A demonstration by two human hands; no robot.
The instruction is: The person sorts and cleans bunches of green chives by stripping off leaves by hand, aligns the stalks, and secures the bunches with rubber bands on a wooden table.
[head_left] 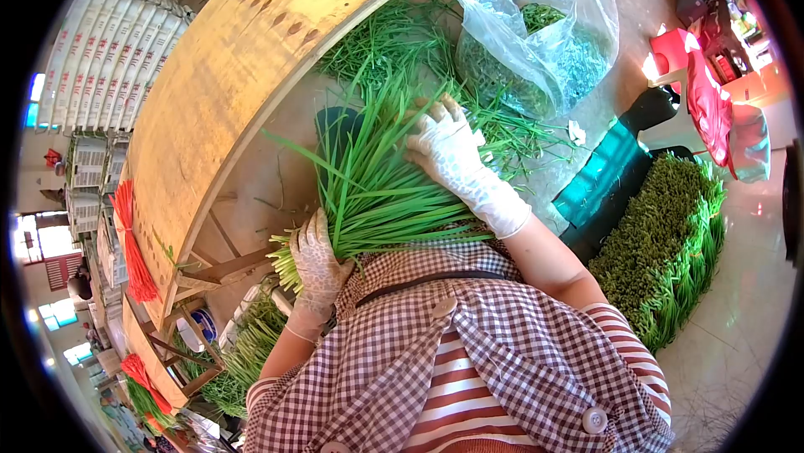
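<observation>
A thick bunch of garlic chives point(389, 193) lies across my lap, its pale stem ends at the left and its long green leaves fanning up and right. My left hand point(314, 256), in a whitish glove, is wrapped around the bunch close to the stem ends. Higher up, my gloved right hand point(452, 151) has its fingers curled into the leaves; the fingertips are partly hidden among them. Loose chive leaves point(377, 47) are heaped on the floor beyond the bunch.
A curved wooden table point(226, 51) runs along the left, with red ties point(134, 244) hanging on its edge. Ahead stands a clear plastic bag point(536, 43) of green trimmings. Stacked chives point(657, 244) lie at my right beside a teal sheet point(603, 172). More chives point(255, 340) sit at lower left.
</observation>
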